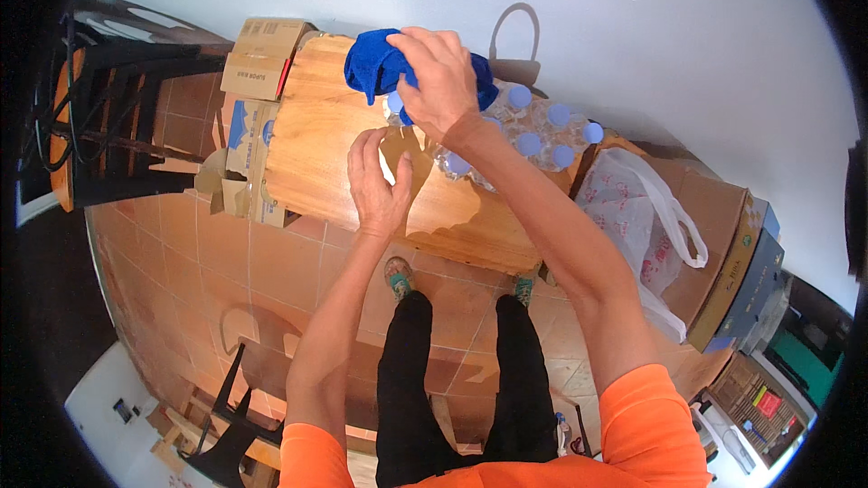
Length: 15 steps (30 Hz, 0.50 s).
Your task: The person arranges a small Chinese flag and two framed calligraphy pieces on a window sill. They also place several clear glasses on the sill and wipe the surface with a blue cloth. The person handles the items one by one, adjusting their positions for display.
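Note:
A bright blue cloth is bunched under my right hand, whose fingers are closed over it at the far side of the wooden table. Part of the cloth shows beyond the fingers on the right. My left hand is lower and to the left, above the tabletop, with its fingers apart and nothing in them. Close to both hands stands a clear bottle with a light blue cap, partly covered by the cloth and hand. More capped bottles are grouped to the right, some hidden behind my right forearm.
Cardboard boxes stand at the table's left end. On the right are a white plastic bag and a large open carton. Dark chairs are at the far left, another chair lower left. A white wall rises behind the table.

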Available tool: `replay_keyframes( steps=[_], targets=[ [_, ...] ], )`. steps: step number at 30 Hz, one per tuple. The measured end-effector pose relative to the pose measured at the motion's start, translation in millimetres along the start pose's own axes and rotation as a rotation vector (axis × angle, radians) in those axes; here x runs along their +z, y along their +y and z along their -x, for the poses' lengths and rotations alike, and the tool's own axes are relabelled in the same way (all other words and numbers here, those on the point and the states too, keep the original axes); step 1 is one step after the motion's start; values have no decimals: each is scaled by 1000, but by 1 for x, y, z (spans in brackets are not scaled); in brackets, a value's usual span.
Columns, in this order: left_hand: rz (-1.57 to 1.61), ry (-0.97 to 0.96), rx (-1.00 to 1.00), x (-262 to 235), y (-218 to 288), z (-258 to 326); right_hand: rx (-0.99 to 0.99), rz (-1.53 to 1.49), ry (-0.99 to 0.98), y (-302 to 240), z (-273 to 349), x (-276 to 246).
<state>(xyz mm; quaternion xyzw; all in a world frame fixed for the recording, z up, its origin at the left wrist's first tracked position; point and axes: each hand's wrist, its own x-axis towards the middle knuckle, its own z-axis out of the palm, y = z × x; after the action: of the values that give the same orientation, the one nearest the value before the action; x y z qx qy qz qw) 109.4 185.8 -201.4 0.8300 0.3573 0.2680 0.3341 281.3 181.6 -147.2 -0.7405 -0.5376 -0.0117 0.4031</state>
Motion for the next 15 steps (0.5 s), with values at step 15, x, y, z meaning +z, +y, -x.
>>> replay_keyframes(
  steps=[15],
  targets=[
    [-226, -381, 403, 41, 56, -17, 304, 311, 191, 86, 151, -142]
  ],
)
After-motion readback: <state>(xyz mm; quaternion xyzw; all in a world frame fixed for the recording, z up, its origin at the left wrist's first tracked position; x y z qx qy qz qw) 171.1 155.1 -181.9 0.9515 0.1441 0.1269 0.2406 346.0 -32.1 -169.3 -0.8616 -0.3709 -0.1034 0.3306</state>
